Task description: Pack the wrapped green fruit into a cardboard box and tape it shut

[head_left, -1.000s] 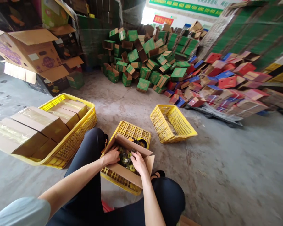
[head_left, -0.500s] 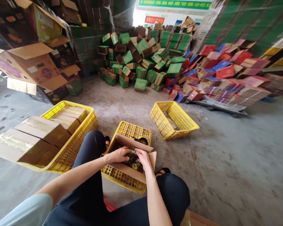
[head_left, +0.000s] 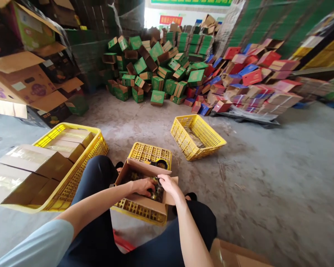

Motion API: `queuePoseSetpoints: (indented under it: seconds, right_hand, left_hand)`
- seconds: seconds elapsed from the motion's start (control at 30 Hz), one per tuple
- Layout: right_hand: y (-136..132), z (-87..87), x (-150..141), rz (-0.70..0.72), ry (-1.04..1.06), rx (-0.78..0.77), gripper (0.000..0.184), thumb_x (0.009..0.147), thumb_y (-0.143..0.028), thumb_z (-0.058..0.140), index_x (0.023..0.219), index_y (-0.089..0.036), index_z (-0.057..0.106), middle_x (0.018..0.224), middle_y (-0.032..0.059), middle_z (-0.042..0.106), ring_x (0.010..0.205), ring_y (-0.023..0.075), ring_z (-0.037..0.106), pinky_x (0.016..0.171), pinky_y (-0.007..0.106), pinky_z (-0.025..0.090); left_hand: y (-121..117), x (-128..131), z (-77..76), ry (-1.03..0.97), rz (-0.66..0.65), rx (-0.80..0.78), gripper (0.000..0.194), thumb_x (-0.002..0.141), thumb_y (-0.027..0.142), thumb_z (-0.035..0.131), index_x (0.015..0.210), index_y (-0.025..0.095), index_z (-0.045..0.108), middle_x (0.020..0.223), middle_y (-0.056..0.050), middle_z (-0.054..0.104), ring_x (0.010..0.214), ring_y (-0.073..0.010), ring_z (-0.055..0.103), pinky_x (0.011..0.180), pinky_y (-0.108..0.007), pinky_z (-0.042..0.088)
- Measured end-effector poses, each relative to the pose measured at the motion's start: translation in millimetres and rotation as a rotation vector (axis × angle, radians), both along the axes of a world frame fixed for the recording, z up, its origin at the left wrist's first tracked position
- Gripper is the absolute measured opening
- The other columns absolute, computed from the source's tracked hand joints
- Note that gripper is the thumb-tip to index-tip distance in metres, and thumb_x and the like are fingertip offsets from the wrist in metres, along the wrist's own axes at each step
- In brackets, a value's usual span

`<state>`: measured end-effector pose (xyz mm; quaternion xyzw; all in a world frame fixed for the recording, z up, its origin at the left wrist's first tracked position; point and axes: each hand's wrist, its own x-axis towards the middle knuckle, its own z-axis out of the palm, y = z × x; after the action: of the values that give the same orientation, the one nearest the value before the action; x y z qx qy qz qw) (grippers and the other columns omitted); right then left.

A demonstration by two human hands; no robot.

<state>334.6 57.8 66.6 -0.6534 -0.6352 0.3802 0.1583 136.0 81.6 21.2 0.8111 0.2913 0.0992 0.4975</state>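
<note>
An open cardboard box (head_left: 153,207) sits on an upturned yellow crate (head_left: 136,150) between my knees. Inside lie several small, dark greenish-yellow items (head_left: 157,193), some shiny; their kind is too small to tell. My left hand (head_left: 144,186) reaches into the box, thumb and fingers apart over these items. At the box's right end is my right hand (head_left: 169,184), fingers stretched toward the left above the contents, near the back flap. No held thing shows in either hand. Behind the box, a black and yellow tape dispenser (head_left: 161,163) rests on the crate.
At left, a yellow crate (head_left: 101,142) holds several taped cardboard boxes (head_left: 30,157). Another yellow crate (head_left: 200,142) stands ahead on the right. Piles of green boxes (head_left: 157,97) and red and blue boxes (head_left: 252,77) lie farther back. Cardboard (head_left: 236,256) lies by my right knee.
The view has turned slightly right, so the scene sits farther left. My right hand has lifted away from the items toward the box's right end; my left hand stays inside.
</note>
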Motion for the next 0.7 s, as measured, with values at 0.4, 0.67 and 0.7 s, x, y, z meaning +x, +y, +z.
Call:
queuePoseSetpoints:
  seconds: [0.4, 0.67, 0.7]
  right_hand:
    - [-4.0, -34.1, -45.1, 0.149, -0.281, -0.265, 0.113, 0.035, -0.004, 0.093, 0.142, -0.027, 0.066, 0.162, 0.0263, 0.048, 0.12, 0.0403, 0.073, 0.103, 0.049, 0.056]
    - [-16.4, -12.5, -36.1, 0.24, -0.232, -0.069, 0.057, 0.084, -0.017, 0.071, 0.14, -0.023, 0.07, 0.144, 0.0147, 0.069, 0.136, 0.032, 0.064, 0.114, 0.039, 0.047]
    - [-19.4, -10.2, -38.3, 0.263, -0.231, -0.057, 0.052, 0.085, -0.016, 0.07, 0.136, -0.024, 0.073, 0.141, 0.0128, 0.072, 0.135, 0.0317, 0.065, 0.114, 0.038, 0.047]
  left_hand:
    - [6.1, -30.3, -4.7, 0.208, 0.083, -0.029, 0.07, 0.058, 0.025, 0.096, 0.124, 0.018, 0.073, 0.12, -0.014, 0.074, 0.118, -0.044, 0.067, 0.108, -0.048, 0.048]
    - [10.0, -63.0, -7.7, 0.316, 0.264, 0.076, 0.044, 0.092, 0.038, 0.071, 0.132, 0.023, 0.069, 0.142, -0.015, 0.061, 0.14, -0.0422, 0.049, 0.123, -0.055, 0.032]
    - [9.6, -68.4, -11.3, 0.361, 0.283, 0.08, 0.051, 0.085, 0.034, 0.078, 0.133, 0.022, 0.068, 0.145, -0.017, 0.057, 0.142, -0.0463, 0.046, 0.123, -0.059, 0.03]
